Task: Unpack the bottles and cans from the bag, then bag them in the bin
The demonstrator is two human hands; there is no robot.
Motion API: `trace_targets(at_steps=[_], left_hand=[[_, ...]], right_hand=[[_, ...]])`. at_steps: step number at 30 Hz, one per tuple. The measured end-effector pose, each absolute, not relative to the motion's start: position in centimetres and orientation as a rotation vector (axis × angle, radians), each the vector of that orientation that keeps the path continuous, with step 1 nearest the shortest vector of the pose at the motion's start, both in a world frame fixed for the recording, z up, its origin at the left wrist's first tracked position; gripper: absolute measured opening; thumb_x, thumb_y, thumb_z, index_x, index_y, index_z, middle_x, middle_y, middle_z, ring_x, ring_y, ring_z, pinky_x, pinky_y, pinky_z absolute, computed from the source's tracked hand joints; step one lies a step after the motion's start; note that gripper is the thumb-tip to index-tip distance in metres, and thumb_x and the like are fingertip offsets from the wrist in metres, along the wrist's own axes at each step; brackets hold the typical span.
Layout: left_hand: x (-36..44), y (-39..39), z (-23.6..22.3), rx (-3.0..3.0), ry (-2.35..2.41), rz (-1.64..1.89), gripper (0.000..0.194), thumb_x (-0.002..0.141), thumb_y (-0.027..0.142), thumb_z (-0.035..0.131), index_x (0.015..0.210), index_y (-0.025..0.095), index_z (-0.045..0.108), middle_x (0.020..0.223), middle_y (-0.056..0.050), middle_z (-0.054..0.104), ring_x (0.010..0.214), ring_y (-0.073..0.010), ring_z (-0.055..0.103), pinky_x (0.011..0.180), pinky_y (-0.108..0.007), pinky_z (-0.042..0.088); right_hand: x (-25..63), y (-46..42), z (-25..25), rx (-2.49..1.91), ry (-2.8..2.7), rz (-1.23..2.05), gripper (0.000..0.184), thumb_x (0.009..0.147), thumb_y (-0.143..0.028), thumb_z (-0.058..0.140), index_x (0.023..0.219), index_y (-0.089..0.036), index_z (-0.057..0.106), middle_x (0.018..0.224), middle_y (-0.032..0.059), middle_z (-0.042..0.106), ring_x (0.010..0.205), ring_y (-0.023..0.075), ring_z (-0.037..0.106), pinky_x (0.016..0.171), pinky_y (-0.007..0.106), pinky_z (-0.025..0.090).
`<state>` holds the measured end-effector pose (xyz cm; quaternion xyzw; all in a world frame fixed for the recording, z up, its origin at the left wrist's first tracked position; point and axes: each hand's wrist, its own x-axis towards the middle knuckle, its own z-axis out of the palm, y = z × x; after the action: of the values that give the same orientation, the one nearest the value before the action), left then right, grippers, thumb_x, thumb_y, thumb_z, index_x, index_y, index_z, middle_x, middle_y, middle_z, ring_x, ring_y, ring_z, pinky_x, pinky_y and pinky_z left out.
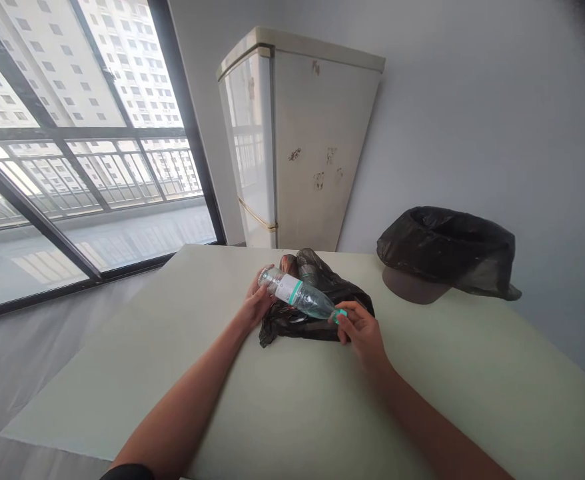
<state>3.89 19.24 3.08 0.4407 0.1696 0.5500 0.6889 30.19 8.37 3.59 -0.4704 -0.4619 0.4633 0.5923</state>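
A clear plastic bottle (315,303) with a white and green label lies tilted across my two hands, its neck pointing right and down. My left hand (260,298) is closed around the bottle's base. At the other end, the fingers of my right hand (360,328) pinch the green cap (340,315). Behind and beneath the bottle, a crumpled black plastic bag (342,288) rests on the table, with bottle-like shapes showing at its far side. What exactly those are is hard to make out.
The pale table (292,407) extends to both sides. A bin (415,287) lined with a black bag (447,243) stands on the right by the wall. Beyond the far edge is a white fridge (322,120), with a sliding glass door (97,147) to the left.
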Motion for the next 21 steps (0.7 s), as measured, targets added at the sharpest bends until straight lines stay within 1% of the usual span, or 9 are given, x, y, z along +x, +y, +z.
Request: trace_targets(at_steps=[3, 4, 6, 8, 9, 12, 14, 16, 21], left_hand=[[3.9, 19.2, 3.1, 0.978, 0.371, 1.235, 0.067, 0.082, 0.043, 0.082, 0.142, 0.025, 0.056, 0.133, -0.011, 0.065, 0.123, -0.0292, 0.063, 0.101, -0.041, 0.053], [3.8, 19.2, 3.0, 0.963, 0.362, 1.242, 0.062, 0.082, 0.040, 0.082, 0.138, 0.025, 0.059, 0.131, -0.009, 0.066, 0.120, -0.0276, 0.064, 0.100, -0.040, 0.054], [3.8, 19.5, 2.9, 0.920, 0.344, 1.257, 0.054, 0.082, 0.034, 0.082, 0.131, 0.025, 0.062, 0.129, -0.007, 0.067, 0.116, -0.0252, 0.066, 0.097, -0.040, 0.056], [3.6, 20.0, 2.9, 0.862, 0.342, 1.292, 0.049, 0.081, 0.031, 0.081, 0.126, 0.026, 0.063, 0.132, -0.007, 0.066, 0.118, -0.0248, 0.065, 0.099, -0.042, 0.056], [3.4, 20.3, 2.9, 0.826, 0.346, 1.319, 0.048, 0.081, 0.032, 0.081, 0.124, 0.025, 0.064, 0.134, -0.007, 0.066, 0.120, -0.0253, 0.065, 0.102, -0.043, 0.055], [2.8, 21.2, 3.1, 0.712, 0.353, 1.410, 0.046, 0.083, 0.034, 0.078, 0.125, 0.022, 0.064, 0.140, -0.009, 0.065, 0.131, -0.0274, 0.061, 0.115, -0.045, 0.047], [2.4, 21.6, 3.1, 0.642, 0.343, 1.466, 0.045, 0.085, 0.032, 0.075, 0.127, 0.020, 0.065, 0.143, -0.010, 0.064, 0.136, -0.0280, 0.059, 0.119, -0.045, 0.043], [2.1, 21.7, 3.2, 0.585, 0.333, 1.501, 0.041, 0.086, 0.028, 0.073, 0.125, 0.019, 0.066, 0.142, -0.010, 0.064, 0.137, -0.0281, 0.059, 0.121, -0.046, 0.043], [1.8, 21.5, 3.0, 0.554, 0.350, 1.454, 0.029, 0.085, 0.028, 0.074, 0.112, 0.020, 0.069, 0.129, -0.010, 0.070, 0.134, -0.0291, 0.060, 0.118, -0.051, 0.044]], right_hand=[[30.7, 8.3, 3.8, -1.035, -1.062, 1.078, 0.040, 0.093, -0.053, 0.070, 0.118, -0.023, 0.063, 0.061, -0.0039, 0.060, 0.048, 0.0106, 0.047, 0.052, 0.027, 0.041], [30.8, 8.3, 3.9, -1.002, -1.071, 1.090, 0.043, 0.095, -0.053, 0.067, 0.126, -0.023, 0.061, 0.068, -0.0021, 0.064, 0.049, 0.0110, 0.049, 0.052, 0.027, 0.042], [30.9, 8.3, 4.1, -0.943, -1.098, 1.125, 0.052, 0.096, -0.052, 0.065, 0.139, -0.025, 0.054, 0.099, 0.0062, 0.074, 0.051, 0.0106, 0.052, 0.053, 0.029, 0.044], [30.9, 8.4, 4.2, -0.921, -1.127, 1.159, 0.053, 0.097, -0.050, 0.065, 0.142, -0.028, 0.050, 0.130, 0.0131, 0.068, 0.053, 0.0096, 0.054, 0.054, 0.031, 0.047], [30.9, 8.4, 4.1, -0.926, -1.141, 1.175, 0.051, 0.096, -0.049, 0.066, 0.141, -0.028, 0.051, 0.136, 0.0144, 0.065, 0.054, 0.0091, 0.055, 0.054, 0.031, 0.047], [30.6, 8.5, 3.9, -0.958, -1.180, 1.208, 0.042, 0.095, -0.049, 0.067, 0.129, -0.025, 0.059, 0.131, 0.0135, 0.068, 0.053, 0.0086, 0.054, 0.053, 0.030, 0.047], [30.5, 8.5, 3.9, -0.982, -1.207, 1.218, 0.037, 0.095, -0.049, 0.066, 0.122, -0.024, 0.063, 0.126, 0.0119, 0.069, 0.054, 0.0085, 0.053, 0.054, 0.030, 0.047], [30.4, 8.5, 4.0, -1.005, -1.237, 1.207, 0.033, 0.096, -0.049, 0.065, 0.116, -0.023, 0.067, 0.123, 0.0107, 0.071, 0.054, 0.0083, 0.053, 0.056, 0.029, 0.046], [30.4, 8.3, 4.0, -1.050, -1.278, 1.208, 0.032, 0.097, -0.050, 0.064, 0.110, -0.022, 0.071, 0.118, 0.0091, 0.073, 0.056, 0.0084, 0.054, 0.058, 0.029, 0.045]])
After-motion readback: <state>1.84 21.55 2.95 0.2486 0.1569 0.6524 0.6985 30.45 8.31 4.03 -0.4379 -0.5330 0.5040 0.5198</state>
